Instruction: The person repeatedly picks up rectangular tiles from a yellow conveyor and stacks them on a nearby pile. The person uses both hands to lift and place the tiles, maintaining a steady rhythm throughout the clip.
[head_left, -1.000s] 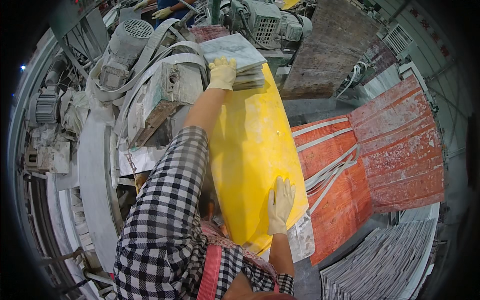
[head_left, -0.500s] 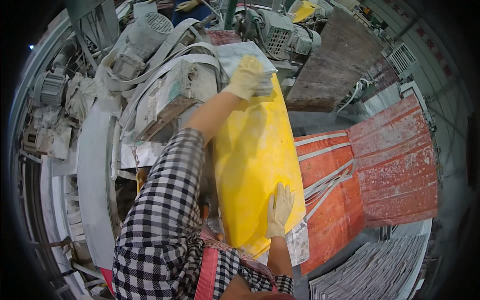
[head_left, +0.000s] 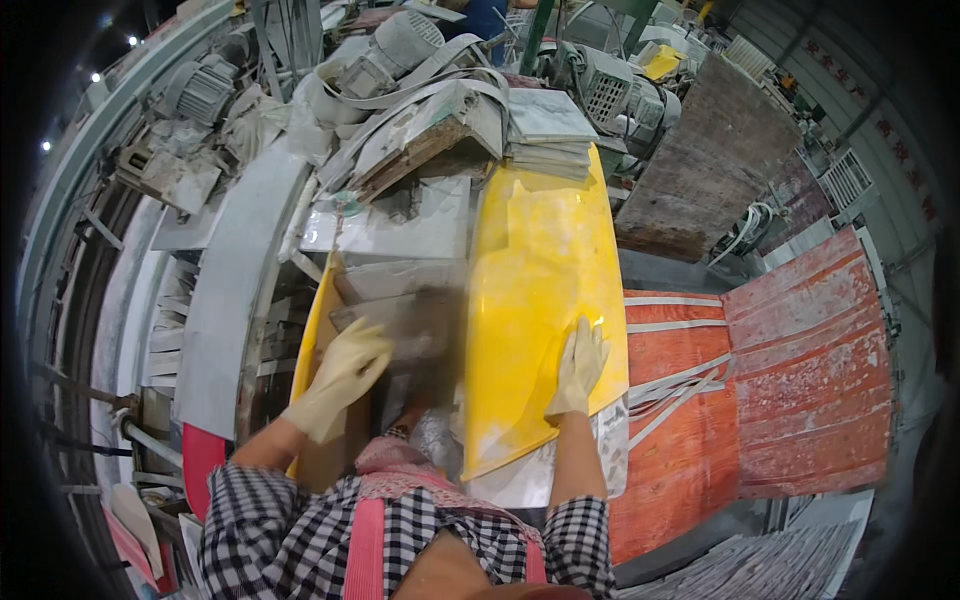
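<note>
My left hand (head_left: 345,378), in a pale rubber glove, hangs over the gap left of the yellow board. Its fingers are smeared by motion, beside a blurred grey-brown patch; whether they hold anything I cannot tell. On the near right part of the yellow board (head_left: 540,290), my gloved right hand (head_left: 580,370) lies flat with fingers stretched. Powdery smudges mark the board. At its far end sits a stack of pale grey stone-like tiles (head_left: 550,118), which neither hand touches.
Dusty motors (head_left: 605,80) and a white-strapped, dust-caked block (head_left: 440,125) stand beyond. Orange-red panels (head_left: 680,420) with white straps lie to the right. A long grey slab (head_left: 235,300) runs along the left. Many thin sheets (head_left: 760,565) are stacked at lower right.
My left hand has left the tile stack and come back toward me, down to the left of the yellow board. My right hand stays on the board. The view has shifted.
</note>
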